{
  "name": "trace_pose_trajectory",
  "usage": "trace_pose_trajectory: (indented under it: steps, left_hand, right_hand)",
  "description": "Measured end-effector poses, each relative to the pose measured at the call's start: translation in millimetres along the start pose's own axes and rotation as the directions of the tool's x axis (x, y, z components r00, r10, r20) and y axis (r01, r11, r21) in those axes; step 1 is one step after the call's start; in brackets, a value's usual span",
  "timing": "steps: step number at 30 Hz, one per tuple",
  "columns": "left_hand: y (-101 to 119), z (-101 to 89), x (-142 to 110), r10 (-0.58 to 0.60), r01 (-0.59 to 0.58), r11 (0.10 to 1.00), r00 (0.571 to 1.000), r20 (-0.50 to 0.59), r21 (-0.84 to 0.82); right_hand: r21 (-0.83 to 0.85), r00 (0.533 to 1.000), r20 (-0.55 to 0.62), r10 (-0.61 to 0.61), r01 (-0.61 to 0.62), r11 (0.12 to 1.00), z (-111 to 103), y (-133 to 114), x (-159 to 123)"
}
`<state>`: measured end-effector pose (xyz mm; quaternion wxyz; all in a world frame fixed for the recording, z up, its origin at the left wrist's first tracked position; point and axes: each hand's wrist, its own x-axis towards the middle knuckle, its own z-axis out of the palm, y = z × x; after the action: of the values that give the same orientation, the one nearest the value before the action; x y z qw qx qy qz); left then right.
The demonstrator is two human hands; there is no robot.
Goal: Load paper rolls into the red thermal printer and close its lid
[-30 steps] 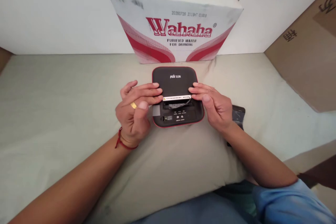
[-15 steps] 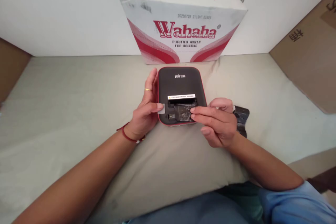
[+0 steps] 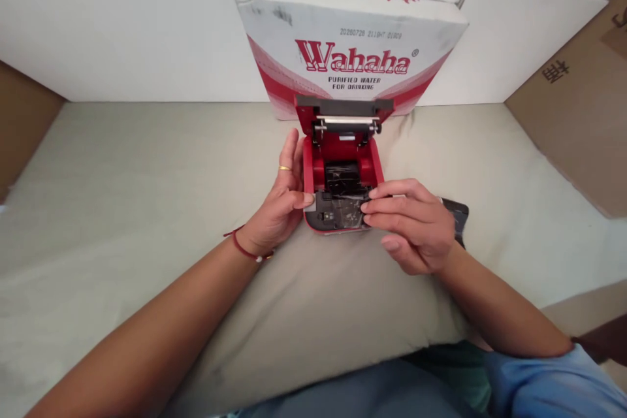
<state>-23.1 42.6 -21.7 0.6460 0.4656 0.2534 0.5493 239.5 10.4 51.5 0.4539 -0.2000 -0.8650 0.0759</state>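
A small black and red label printer lies on the cloth with its lid raised toward the back. Inside the red bay sits a roll of dark, shiny film, and a strip of it comes out over the front panel. Along the printer's left side, my left hand grips the body, its thumb on the grey latch button. My right hand has its fingers stretched out, with the tips touching the strip near the front right edge and the thumb apart below.
A Wahaba-style white and red water carton printed "Wahaha" stands right behind the raised lid. White boxes line the back, and a brown carton stands at right. A dark flat object lies partly behind my right hand.
The printer's lid has swung up and open, showing the red bay and the dark roll inside. My hands keep nearly the same places on it.
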Motion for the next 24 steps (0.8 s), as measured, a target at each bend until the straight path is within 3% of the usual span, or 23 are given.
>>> trace_pose_trajectory:
  steps: [3, 5, 7, 10, 14, 20, 24]
  left_hand:
    - [-8.8, -7.0, 3.7, 0.045, -0.045, 0.998, 0.999, 0.000, 0.043]
    - [-13.8, -10.0, 6.1, 0.082, -0.082, 0.994, 0.997, -0.002, 0.067]
    - [-16.7, -11.0, 8.5, 0.102, -0.102, 0.992, 0.995, 0.004, 0.068]
    - [-17.8, -10.1, 11.4, 0.096, -0.096, 0.994, 0.995, -0.001, 0.049]
    - [-18.7, -9.5, 13.4, 0.093, -0.092, 0.995, 0.996, -0.013, 0.046]
    - [-23.9, -12.4, 13.9, 0.047, -0.047, 0.998, 0.999, 0.006, 0.032]
    - [-25.4, -13.1, 15.1, 0.053, -0.053, 0.998, 0.999, 0.014, 0.029]
  right_hand:
    - [0.116, 0.964, 0.018, 0.267, -0.267, 0.957, -9.2, -3.7, 19.8]
    - [0.066, 0.855, 0.050, 0.516, -0.519, 0.852, -13.9, -3.6, 38.5]
    - [-0.077, 0.734, 0.171, 0.657, -0.655, 0.752, -14.6, 1.4, 59.0]
    - [-0.380, 0.638, 0.371, 0.674, -0.558, 0.738, -5.0, 17.2, 85.2]
    - [-0.634, 0.568, 0.462, 0.681, -0.326, 0.701, 18.8, 38.9, 101.2]
    - [-0.649, 0.544, 0.580, 0.606, -0.141, 0.748, 30.2, 60.9, 100.6]
    - [-0.601, 0.516, 0.612, 0.599, -0.187, 0.777, 23.4, 62.9, 101.3]
